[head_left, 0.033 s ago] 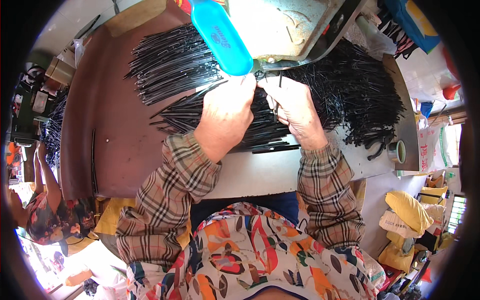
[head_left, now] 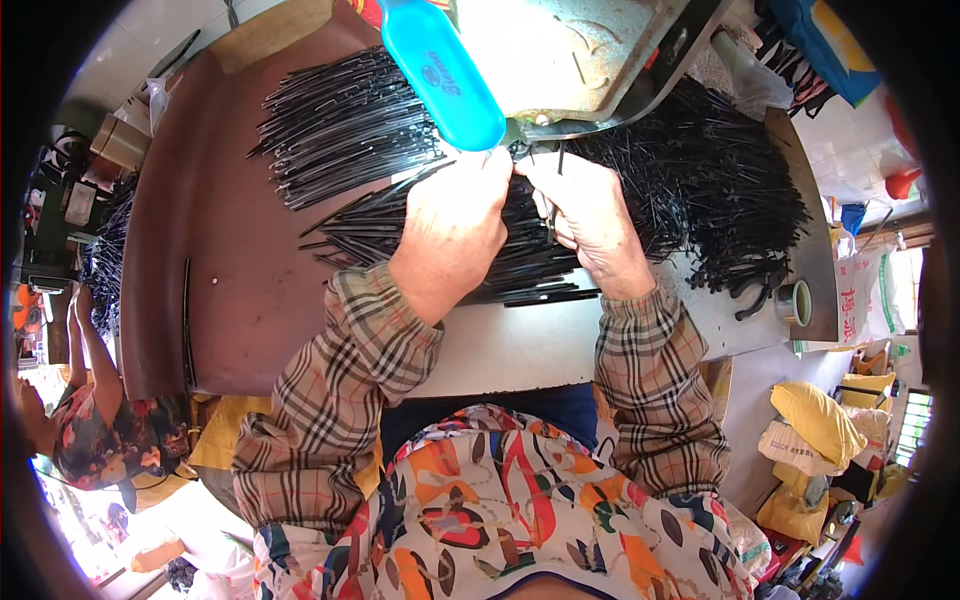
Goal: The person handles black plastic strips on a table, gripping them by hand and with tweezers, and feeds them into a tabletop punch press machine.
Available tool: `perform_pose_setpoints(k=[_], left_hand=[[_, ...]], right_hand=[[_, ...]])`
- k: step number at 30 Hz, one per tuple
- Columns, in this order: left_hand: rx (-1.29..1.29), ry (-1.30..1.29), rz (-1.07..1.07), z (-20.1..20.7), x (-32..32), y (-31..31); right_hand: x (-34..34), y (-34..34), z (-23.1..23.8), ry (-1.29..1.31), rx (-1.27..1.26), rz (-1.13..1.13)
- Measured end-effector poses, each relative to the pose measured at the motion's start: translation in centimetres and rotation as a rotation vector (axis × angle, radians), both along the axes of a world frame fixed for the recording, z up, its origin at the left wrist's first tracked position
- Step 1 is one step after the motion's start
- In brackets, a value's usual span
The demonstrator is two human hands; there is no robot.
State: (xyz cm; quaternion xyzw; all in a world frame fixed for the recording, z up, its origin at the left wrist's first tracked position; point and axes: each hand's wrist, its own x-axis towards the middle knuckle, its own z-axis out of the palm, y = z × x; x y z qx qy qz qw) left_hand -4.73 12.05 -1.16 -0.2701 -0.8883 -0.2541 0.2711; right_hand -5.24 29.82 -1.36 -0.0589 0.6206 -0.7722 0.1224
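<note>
My left hand [head_left: 448, 228] is closed, its fingertips pinched together just below the blue oval cover [head_left: 450, 85] of a machine [head_left: 560, 70]. Whatever those fingertips hold is hidden. Beside it, my right hand [head_left: 592, 215] pinches a thin black strip [head_left: 557, 185], which stands roughly upright in front of its curled fingers. Both hands' fingertips come close together at the machine's lower edge, under bright light. Under and beside my hands lies a bundle of similar black strips [head_left: 365, 232]. Behind it to the left is a neater row of them [head_left: 340, 130].
A tangled heap of black strips [head_left: 730, 190] covers the table's right side. A small round tin [head_left: 794, 303] stands at the right edge. Brown sheeting [head_left: 225, 330] covers the table's left part. Another person [head_left: 105, 430] sits at far left; yellow sacks [head_left: 815, 425] are stacked at right.
</note>
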Motion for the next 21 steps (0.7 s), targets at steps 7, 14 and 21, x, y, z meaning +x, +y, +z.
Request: perform_pose_setpoints(k=[7,14,21], left_hand=[[-0.008,-0.011,0.005,0.1,-0.1,-0.1],[0.075,-0.043,-0.125,0.7,-0.4,-2.8],[0.667,-1.063,-0.072,2.4,-0.1,-4.9]], right_hand=[[0.1,-0.2,0.4,0.005,-0.011,0.019],[-0.2,-1.0,-0.5,0.053,-0.029,-0.032],[-0.5,0.2,-1.2,-0.134,-0.177,-0.138]])
